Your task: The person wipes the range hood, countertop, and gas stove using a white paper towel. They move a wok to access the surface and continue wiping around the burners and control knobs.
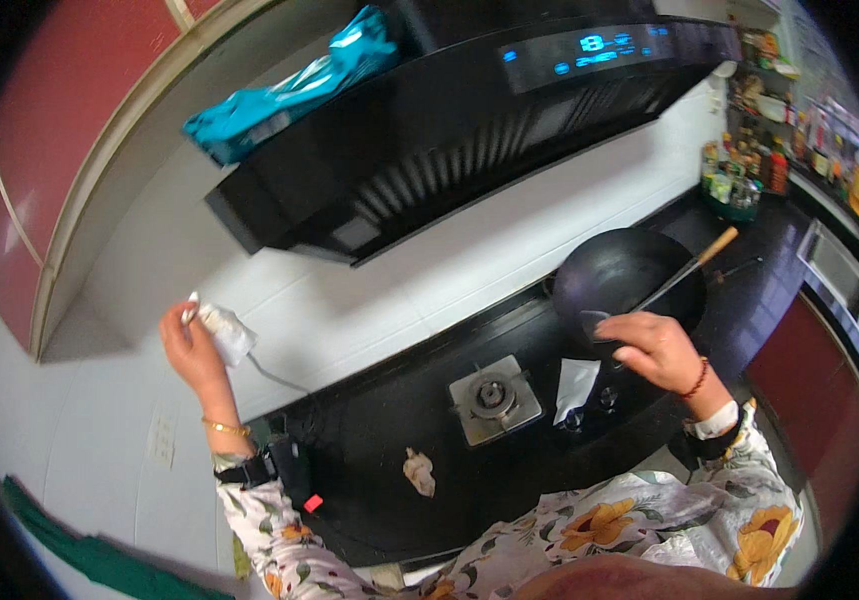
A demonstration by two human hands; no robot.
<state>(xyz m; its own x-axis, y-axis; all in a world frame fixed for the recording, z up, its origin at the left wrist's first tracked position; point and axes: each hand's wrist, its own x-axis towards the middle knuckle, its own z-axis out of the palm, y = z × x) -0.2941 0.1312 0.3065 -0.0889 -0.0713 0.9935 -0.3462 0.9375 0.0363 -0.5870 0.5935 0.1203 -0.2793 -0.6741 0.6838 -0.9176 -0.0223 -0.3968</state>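
At the left, my left hand is raised in front of the white wall and grips a crumpled white wipe or tissue. My right hand hovers over the near edge of a black wok, thumb apart from the fingers, with nothing visible in its grasp. Beneath its fingertips is the head of a spatula with a wooden handle, lying across the wok. Another white sheet lies on the cooktop near the knobs. A soiled, crumpled tissue rests on the black surface further left.
Above hangs a black range hood with a lit display; a blue plastic package sits on it. A bare gas burner is left of the wok. Bottles crowd the far right corner near a sink. A cable runs along the wall.
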